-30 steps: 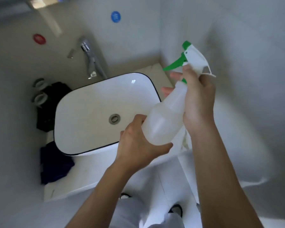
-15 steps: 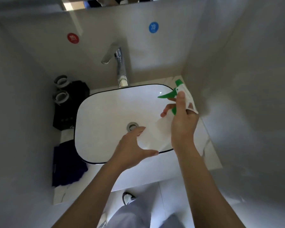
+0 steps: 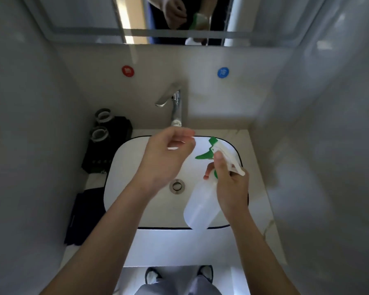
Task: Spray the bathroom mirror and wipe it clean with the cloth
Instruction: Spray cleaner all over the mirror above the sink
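My right hand grips the neck of a translucent white spray bottle with a green trigger and nozzle, held tilted over the white sink basin. My left hand hovers over the basin left of the nozzle, fingers loosely curled, holding nothing. The mirror runs along the top of the view and reflects both hands and the bottle. A dark blue cloth lies on the counter left of the basin.
A chrome faucet stands behind the basin. A black holder with two cups sits at the back left. Red and blue round stickers mark the wall. Grey walls close in on both sides.
My left hand let go of the bottle's base and rose toward the nozzle. The view tilted up, bringing the mirror into sight. My right hand keeps the bottle.
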